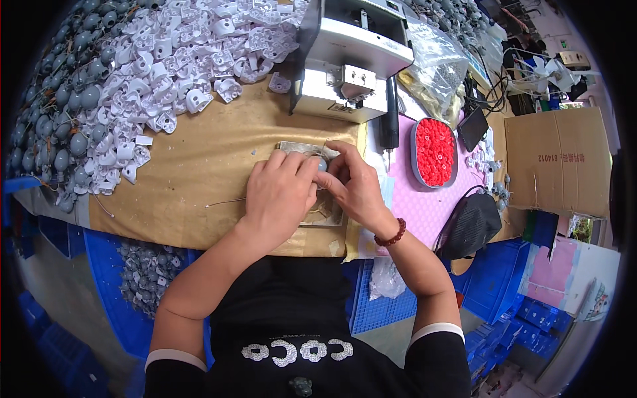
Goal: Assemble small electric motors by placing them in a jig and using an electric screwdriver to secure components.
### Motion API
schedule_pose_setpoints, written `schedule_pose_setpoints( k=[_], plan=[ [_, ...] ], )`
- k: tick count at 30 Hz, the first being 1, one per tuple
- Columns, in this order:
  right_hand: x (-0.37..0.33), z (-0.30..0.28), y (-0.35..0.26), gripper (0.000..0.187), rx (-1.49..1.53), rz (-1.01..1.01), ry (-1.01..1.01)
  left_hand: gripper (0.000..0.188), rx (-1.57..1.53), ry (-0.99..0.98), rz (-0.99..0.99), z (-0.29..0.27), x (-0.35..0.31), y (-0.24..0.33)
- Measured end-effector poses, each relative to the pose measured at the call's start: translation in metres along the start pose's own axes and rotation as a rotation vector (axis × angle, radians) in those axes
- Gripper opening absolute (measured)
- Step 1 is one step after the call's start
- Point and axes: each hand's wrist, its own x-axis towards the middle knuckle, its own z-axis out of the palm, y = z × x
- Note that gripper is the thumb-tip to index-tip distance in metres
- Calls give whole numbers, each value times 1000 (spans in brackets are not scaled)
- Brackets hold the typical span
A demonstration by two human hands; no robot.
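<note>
In front of my body, both hands meet over a flat, pale metal plate (296, 144) on the bench. My left hand (279, 192) is closed, its fingers curled over a small grey ball-shaped part (323, 164). Only a bit of that part shows between the hands. My right hand (355, 189) pinches the same part from the other side with thumb and fingers. A thin wire (225, 201) runs out to the left from beneath my left hand. Whatever lies under the palms is hidden.
White plastic housings (179, 63) are heaped at the far left beside a pile of grey balls with wires (79, 99). A grey-white machine (352, 60) stands beyond my hands. To the right are a tray of red parts (434, 152), a black pouch (472, 225) and a cardboard box (561, 162).
</note>
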Motion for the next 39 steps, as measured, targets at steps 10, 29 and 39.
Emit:
schedule_pose_setpoints(
  k=[10,29,39],
  plan=[
    [105,-80,77,68,-514,121,296,33,17,14,38,5,4,3],
    [127,-93,-76,40,523,-599,506,32,-9,-27,-12,6,0,0],
    [74,-62,-82,27,650,-270,348,31,10,-50,-23,5,0,-2]
  ],
)
